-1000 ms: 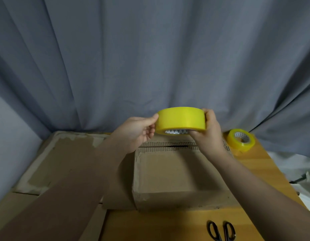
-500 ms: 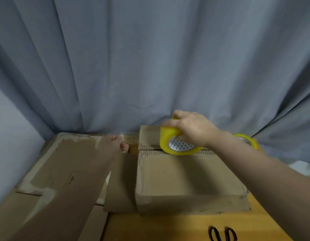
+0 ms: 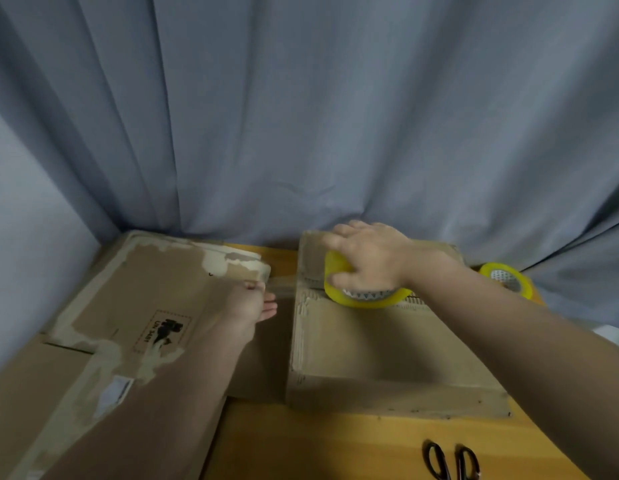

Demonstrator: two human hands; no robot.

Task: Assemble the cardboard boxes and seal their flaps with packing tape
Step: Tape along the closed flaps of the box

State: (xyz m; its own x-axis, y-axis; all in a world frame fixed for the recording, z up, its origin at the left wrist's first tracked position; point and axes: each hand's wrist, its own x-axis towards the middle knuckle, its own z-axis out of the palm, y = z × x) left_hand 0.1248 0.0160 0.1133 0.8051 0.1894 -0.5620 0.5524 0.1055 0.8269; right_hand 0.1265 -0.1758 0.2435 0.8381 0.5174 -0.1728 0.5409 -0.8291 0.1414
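A closed cardboard box [image 3: 370, 344] sits on the wooden table [image 3: 318, 445], its two top flaps meeting in a seam at the far side. My right hand [image 3: 370, 261] grips a yellow roll of packing tape [image 3: 368, 301] from above and holds it on that seam. A clear strip of tape [image 3: 282, 285] runs left from the roll past the box's left edge. My left hand [image 3: 251, 304] pinches the strip's end beside the box's left wall, fingers curled downward.
Flattened, torn cardboard [image 3: 145, 299] lies stacked to the left. A second yellow tape roll [image 3: 509, 280] rests at the back right. Black scissors [image 3: 452, 462] lie at the table's front edge. A grey curtain [image 3: 301, 116] hangs close behind.
The roll came down from mid-air onto the box's seam in my right hand. My left hand let go of the roll's side and drew the tape end left, off the box.
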